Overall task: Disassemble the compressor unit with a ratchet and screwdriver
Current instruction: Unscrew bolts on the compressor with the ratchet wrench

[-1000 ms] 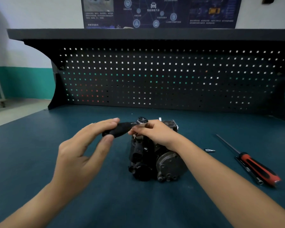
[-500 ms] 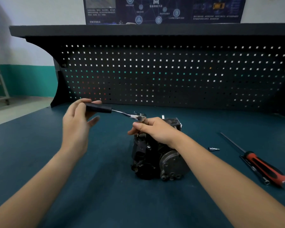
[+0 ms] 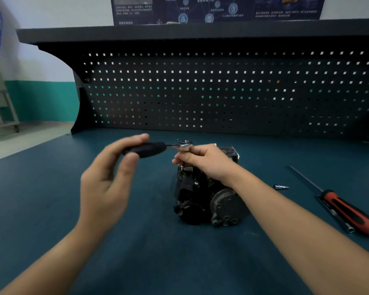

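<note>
Left forearm comes in low, and the left hand (image 3: 107, 182) is up to the left of the dark, blocky metal compressor unit (image 3: 207, 194), which sits mid-bench on the teal bench mat (image 3: 51, 199) with its round grey end cover facing us. Thumb underneath, fingertips on top: that hand pinches the black grip of the chrome-headed ratchet (image 3: 156, 148), though motion blur smears the exact finger placement. The ratchet's long axis runs almost level, left to right, handle out to the compressor's left and head directly above its top left corner. That's the relation that matters: the swing has to arc around that head. The right hand (image 3: 205, 162) is the nearer one to the work, draped over the compressor's top, fingers curled and pinching just beneath the ratchet head; what sits between them is hidden. My read is it steadies the drive while the left supplies the turn. Off to the compressor's right lie a small silver socket bit (image 3: 280, 186) and, farther out, a red-and-black-handled screwdriver (image 3: 345, 211), untouched. Behind the compressor, the black perforated pegboard (image 3: 222, 92).
</note>
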`<move>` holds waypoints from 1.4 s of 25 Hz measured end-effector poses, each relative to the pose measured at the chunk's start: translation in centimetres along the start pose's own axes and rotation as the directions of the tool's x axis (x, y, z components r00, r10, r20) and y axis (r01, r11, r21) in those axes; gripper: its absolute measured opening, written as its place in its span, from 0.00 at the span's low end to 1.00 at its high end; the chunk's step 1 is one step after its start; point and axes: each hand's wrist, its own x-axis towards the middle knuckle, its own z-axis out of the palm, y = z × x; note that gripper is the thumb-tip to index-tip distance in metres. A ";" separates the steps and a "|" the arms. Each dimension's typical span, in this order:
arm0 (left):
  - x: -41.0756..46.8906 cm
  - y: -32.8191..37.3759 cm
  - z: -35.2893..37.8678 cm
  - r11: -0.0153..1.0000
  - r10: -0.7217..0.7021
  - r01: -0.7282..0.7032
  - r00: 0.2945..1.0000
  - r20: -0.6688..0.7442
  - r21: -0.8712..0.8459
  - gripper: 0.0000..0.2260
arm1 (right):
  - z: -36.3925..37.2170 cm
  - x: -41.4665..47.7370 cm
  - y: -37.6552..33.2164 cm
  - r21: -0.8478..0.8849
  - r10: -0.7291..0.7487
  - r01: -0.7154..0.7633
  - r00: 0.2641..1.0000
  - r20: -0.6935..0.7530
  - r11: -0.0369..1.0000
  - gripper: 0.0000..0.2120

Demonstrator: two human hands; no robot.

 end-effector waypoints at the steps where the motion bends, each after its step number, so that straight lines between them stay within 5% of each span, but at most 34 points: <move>1: 0.7 -1.1 -0.1 0.996 -0.087 0.085 0.995 -0.040 -0.034 0.08 | -0.1 -0.1 0.0 -0.002 -0.003 0.003 1.000 -0.001 1.000 0.06; 3: 2.8 -3.5 0.2 0.906 -0.395 0.373 0.915 -0.083 -0.199 0.10 | -0.2 -0.2 -0.1 -0.013 0.001 -0.001 1.000 0.012 1.000 0.07; 5: 4.5 -5.7 0.9 0.719 -0.655 0.620 0.756 -0.006 -0.315 0.12 | -0.2 -0.1 -0.1 -0.041 0.004 -0.004 1.000 0.019 0.999 0.07; 7: 4.5 -6.4 1.6 0.643 -0.722 0.679 0.691 0.016 -0.354 0.13 | -0.2 -0.1 -0.1 -0.059 0.002 -0.001 1.000 0.012 0.998 0.08; 10: 2.9 -3.9 1.2 0.764 -0.555 0.457 0.826 -0.101 -0.455 0.09 | -0.2 -0.1 0.1 -0.043 0.005 -0.004 0.999 0.032 0.999 0.08; 13: -0.2 -0.9 0.6 0.938 -0.180 0.152 0.981 -0.065 -0.312 0.04 | -0.3 -0.3 0.1 -0.033 0.015 -0.013 0.999 0.052 0.999 0.08; 15: -2.2 0.8 1.3 0.971 0.041 -0.016 0.994 0.102 -0.240 0.05 | -0.1 -0.3 0.0 -0.028 0.006 -0.004 0.999 0.052 1.000 0.08; 18: -2.9 1.0 1.9 0.970 0.103 -0.065 0.983 0.155 -0.232 0.06 | 0.0 -0.5 -0.1 -0.030 -0.006 0.007 0.999 0.042 1.000 0.08; 21: -1.5 -1.2 0.3 0.963 -0.097 0.089 0.995 -0.018 -0.255 0.06 | -0.1 -0.6 -0.3 -0.052 0.015 -0.013 1.000 0.026 0.999 0.07; 24: 0.9 -4.5 -0.5 0.788 -0.551 0.499 0.833 -0.052 -0.361 0.10 | -0.1 -0.6 -0.5 -0.077 0.019 -0.016 0.999 0.035 0.997 0.09; 27: 2.4 -5.4 0.4 0.647 -0.679 0.609 0.734 0.017 -0.460 0.11 | 0.0 -0.6 -0.5 -0.088 0.023 -0.021 0.999 0.022 0.996 0.11; 32: 0.0 -2.0 0.6 0.863 -0.393 0.325 0.913 -0.109 -0.386 0.06 | 0.1 -0.8 -0.6 -0.025 0.041 -0.041 0.999 0.031 0.999 0.08; 35: -2.8 0.4 0.9 0.985 0.022 -0.006 0.996 0.088 -0.175 0.04 | 0.1 -0.7 -0.5 -0.038 0.025 -0.023 0.998 0.051 0.999 0.06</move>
